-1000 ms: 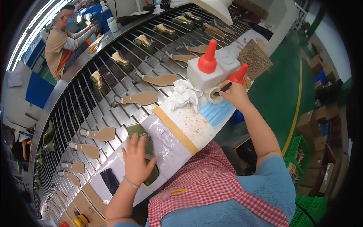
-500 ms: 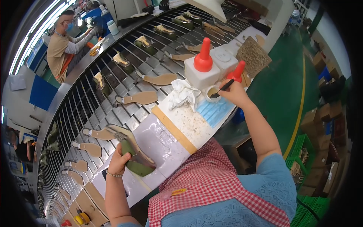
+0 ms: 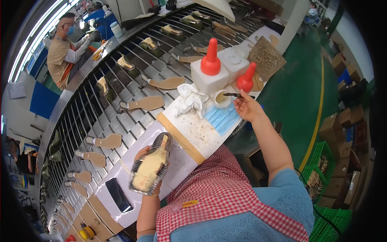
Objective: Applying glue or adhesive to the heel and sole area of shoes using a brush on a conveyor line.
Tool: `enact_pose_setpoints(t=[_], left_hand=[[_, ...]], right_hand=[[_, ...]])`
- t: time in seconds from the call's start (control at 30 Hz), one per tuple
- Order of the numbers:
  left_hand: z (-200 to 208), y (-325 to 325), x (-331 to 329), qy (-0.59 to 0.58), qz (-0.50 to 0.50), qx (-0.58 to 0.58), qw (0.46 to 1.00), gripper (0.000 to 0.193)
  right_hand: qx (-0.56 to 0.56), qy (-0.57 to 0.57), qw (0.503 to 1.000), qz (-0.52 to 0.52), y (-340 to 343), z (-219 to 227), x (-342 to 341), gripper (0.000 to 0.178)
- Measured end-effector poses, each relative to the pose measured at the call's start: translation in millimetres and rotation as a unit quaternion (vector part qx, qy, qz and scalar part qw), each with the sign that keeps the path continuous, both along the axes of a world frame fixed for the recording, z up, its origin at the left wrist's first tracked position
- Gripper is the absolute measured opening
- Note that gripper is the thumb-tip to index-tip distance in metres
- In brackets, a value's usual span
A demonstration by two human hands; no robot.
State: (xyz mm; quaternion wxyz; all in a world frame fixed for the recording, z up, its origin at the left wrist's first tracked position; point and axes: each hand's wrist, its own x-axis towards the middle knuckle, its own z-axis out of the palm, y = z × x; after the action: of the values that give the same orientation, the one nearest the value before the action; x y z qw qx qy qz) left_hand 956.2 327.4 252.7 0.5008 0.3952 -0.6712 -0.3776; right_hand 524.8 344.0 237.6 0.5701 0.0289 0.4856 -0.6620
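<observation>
My left hand (image 3: 142, 152) grips a lasted shoe (image 3: 149, 171), its pale, yellowish underside with a gathered dark rim facing up. Most of the fingers are hidden behind the shoe. Between thumb and fingers of my right hand (image 3: 247, 107) is a thin dark brush (image 3: 238, 95). Its tip reaches over the mouth of a small white pot (image 3: 219, 104) with pale contents. A crumpled white cloth (image 3: 189, 101) lies left of the pot, and a blue face mask (image 3: 221, 119) lies just in front of it.
White square bottles with red nozzles (image 3: 211, 60) stand behind the pot, beside a rough brown block (image 3: 266, 56). A phone (image 3: 118, 195) lies on the worktop. Several insoles (image 3: 143, 103) and lasted shoes rest on the slatted conveyor (image 3: 133, 86). A masked person (image 3: 62, 52) works across it.
My left hand has turned the shoe from its green side to its underside and uncovered the phone. My right hand has tilted the brush flatter, lifting its tip toward the pot's rim.
</observation>
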Motion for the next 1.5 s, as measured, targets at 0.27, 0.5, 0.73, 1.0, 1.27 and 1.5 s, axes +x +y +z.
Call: enact_pose_setpoints(t=[0.27,0.5,0.73,1.0,1.27,1.5], left_hand=[[-8.9,33.2,-34.1,0.152,-0.024,0.085,0.984,0.07],[-45.7,41.3,-28.7,0.055,-0.038,0.062,0.996,0.074],[-40.2,40.3,-28.4,0.007,-0.041,-0.056,0.998,0.075],[-31.9,40.5,-26.6,-0.03,-0.026,-0.068,0.997,0.069],[-14.3,37.3,-26.3,-0.091,-0.018,-0.116,0.989,0.065],[-32.6,27.1,-9.4,0.164,-0.102,0.002,0.981,0.067]], right_hand=[[-0.197,0.075,0.976,0.053,32.8,83.6,55.1,0.014],[-0.29,0.24,0.882,0.283,63.2,113.9,179.8,0.02],[-0.27,0.303,0.851,0.335,68.0,107.3,208.0,0.016],[-0.346,0.458,0.748,0.334,71.0,115.5,215.1,0.018],[-0.346,0.509,0.728,0.301,67.6,116.6,212.0,0.018],[-0.357,0.357,0.781,0.368,69.4,121.5,217.8,0.017]])
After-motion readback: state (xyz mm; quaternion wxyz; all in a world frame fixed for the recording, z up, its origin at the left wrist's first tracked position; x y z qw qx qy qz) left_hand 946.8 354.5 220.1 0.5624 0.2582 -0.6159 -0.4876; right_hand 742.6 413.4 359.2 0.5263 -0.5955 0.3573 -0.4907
